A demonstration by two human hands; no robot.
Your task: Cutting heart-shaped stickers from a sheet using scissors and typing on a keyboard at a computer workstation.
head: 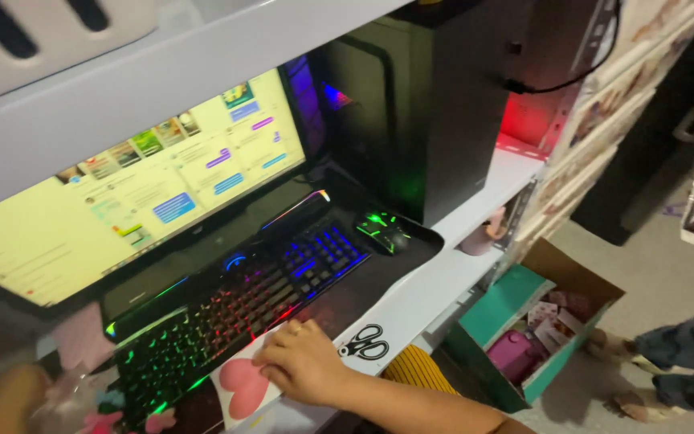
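Glossy heart sticker sheet [244, 387] under flat hand [305, 362]

A white desk [435, 281] carries a backlit keyboard [234, 309], mouse [382, 231], scissors [365, 341] and heart sticker sheet [242, 387]

Only my right hand [303, 363] and its forearm [419, 406] show of me, both a little soft and blurred in the dim light, with the glow of coloured lamps falling across the knuckles. The forearm is bare along the whole stretch that shows, running out at the lower edge of the view, and the fingers look plain and rounded at the tips. Just behind the arm shows a fold of mustard-yellow ribbed knitted cloth [415, 368], which I take for my clothing, though I cannot tell which garment.
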